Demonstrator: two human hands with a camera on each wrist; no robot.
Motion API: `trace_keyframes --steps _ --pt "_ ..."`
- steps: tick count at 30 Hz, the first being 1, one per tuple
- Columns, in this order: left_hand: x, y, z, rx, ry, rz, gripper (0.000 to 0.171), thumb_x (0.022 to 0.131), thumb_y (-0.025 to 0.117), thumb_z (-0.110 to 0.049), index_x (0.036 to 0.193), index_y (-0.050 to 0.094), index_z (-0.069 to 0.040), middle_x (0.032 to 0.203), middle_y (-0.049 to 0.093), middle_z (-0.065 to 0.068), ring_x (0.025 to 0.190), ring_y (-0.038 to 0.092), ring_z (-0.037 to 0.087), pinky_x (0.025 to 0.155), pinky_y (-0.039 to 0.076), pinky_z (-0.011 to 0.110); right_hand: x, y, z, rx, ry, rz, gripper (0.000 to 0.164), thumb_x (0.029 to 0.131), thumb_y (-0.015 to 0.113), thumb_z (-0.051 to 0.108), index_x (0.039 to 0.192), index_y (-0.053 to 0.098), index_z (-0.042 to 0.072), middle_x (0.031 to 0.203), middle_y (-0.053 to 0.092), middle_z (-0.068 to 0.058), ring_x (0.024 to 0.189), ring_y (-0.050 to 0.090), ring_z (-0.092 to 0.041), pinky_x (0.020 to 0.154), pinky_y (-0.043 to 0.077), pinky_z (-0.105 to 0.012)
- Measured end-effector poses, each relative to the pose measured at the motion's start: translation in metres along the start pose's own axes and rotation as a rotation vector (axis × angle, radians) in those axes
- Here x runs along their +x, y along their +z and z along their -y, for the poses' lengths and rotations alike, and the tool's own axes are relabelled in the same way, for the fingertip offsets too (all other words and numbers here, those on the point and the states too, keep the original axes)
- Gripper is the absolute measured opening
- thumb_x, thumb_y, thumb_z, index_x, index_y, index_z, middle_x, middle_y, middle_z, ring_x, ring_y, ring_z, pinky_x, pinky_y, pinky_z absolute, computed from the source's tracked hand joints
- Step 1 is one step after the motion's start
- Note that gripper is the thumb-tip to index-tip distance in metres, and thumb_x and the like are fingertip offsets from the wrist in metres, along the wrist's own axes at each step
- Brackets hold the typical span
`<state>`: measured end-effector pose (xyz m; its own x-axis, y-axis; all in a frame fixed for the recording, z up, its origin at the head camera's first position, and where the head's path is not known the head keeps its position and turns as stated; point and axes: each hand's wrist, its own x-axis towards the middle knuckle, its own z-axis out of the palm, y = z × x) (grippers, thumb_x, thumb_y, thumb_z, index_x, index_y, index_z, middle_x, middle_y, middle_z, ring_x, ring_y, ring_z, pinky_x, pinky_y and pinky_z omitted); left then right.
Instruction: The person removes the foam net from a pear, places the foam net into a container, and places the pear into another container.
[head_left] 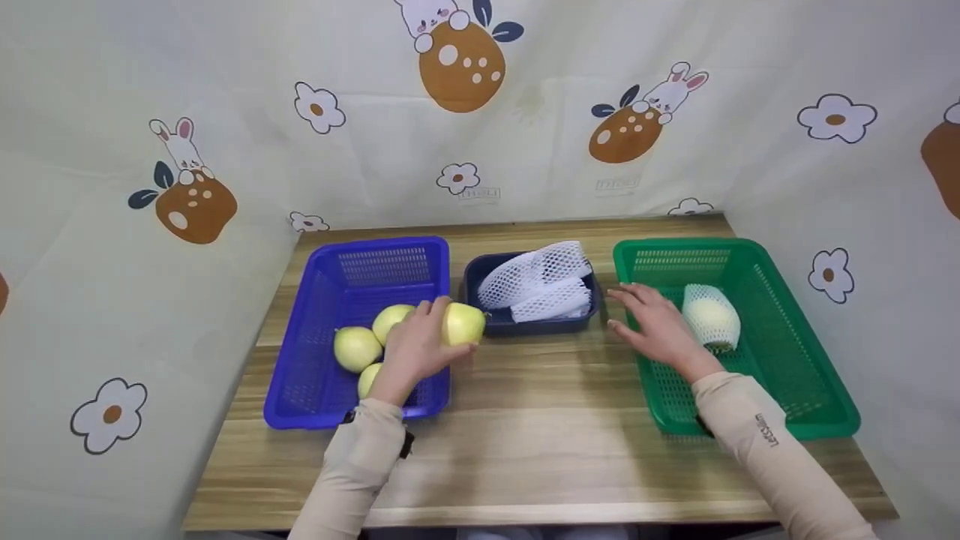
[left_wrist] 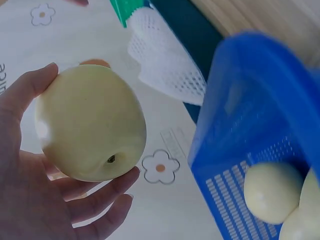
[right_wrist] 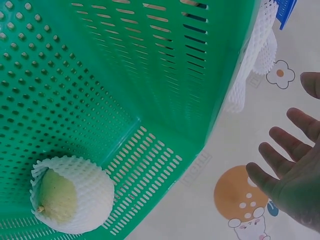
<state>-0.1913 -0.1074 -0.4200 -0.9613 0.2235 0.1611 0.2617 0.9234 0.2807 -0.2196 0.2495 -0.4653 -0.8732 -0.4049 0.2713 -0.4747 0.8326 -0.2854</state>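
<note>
My left hand [head_left: 418, 346] holds a pale yellow-green pear [head_left: 463, 325] over the right rim of the blue basket [head_left: 360, 420]. In the left wrist view the thumb and fingers curl around that pear [left_wrist: 92, 122], its dark dimpled end showing. Several more pears [head_left: 357, 349] lie in the blue basket, partly hidden by the hand. With fingers spread and nothing held, my right hand [head_left: 658, 327] hovers by the left rim of the green basket [head_left: 817, 431]. Inside that basket lies one pear in a white foam net [head_left: 711, 319].
Between the two baskets stands a small dark blue tray [head_left: 536, 328] with white foam nets [head_left: 551, 300] sticking up above its rim. Everything stands on a wood-grain table [head_left: 540, 450]. Patterned cloth [head_left: 555, 165] hangs behind and at both sides.
</note>
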Motion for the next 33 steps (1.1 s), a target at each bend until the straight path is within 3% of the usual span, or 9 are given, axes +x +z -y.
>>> trace_keyframes --steps 10,18,24,33 --pt "0.025 -0.02 0.038 0.018 -0.138 0.095 0.073 0.065 0.064 -0.055 0.119 0.044 -0.008 0.1 0.052 0.015 0.085 0.053 0.035 0.069 0.041 0.049 0.0 -0.002 -0.001 0.004 -0.009 -0.016 0.05 0.083 0.058 0.029 0.125 0.047 0.005 0.126 0.042 -0.02 0.117 0.034 -0.035 0.089 0.03 -0.055" --pt "0.04 -0.016 0.061 0.031 -0.194 0.188 0.079 0.068 0.065 -0.05 0.126 0.039 -0.003 0.11 0.049 0.021 0.092 0.051 0.04 0.075 0.038 0.053 0.0 -0.001 0.0 0.005 -0.011 -0.026 0.049 0.082 0.061 0.026 0.124 0.048 0.004 0.126 0.043 -0.019 0.116 0.035 -0.035 0.088 0.03 -0.055" --pt "0.045 -0.007 0.067 0.04 -0.211 0.308 0.088 0.07 0.065 -0.048 0.133 0.03 0.002 0.124 0.041 0.027 0.105 0.043 0.045 0.083 0.033 0.056 0.0 -0.002 -0.001 0.006 0.005 -0.014 0.049 0.082 0.061 0.025 0.124 0.048 0.004 0.125 0.043 -0.019 0.116 0.035 -0.035 0.089 0.029 -0.054" --pt "0.048 0.003 0.067 0.088 -0.211 0.447 0.086 0.069 0.068 -0.043 0.132 0.032 0.003 0.122 0.043 0.028 0.108 0.041 0.045 0.085 0.032 0.055 -0.002 -0.003 -0.003 0.016 0.025 0.002 0.047 0.083 0.06 0.025 0.124 0.049 0.004 0.124 0.044 -0.019 0.115 0.036 -0.035 0.088 0.031 -0.054"
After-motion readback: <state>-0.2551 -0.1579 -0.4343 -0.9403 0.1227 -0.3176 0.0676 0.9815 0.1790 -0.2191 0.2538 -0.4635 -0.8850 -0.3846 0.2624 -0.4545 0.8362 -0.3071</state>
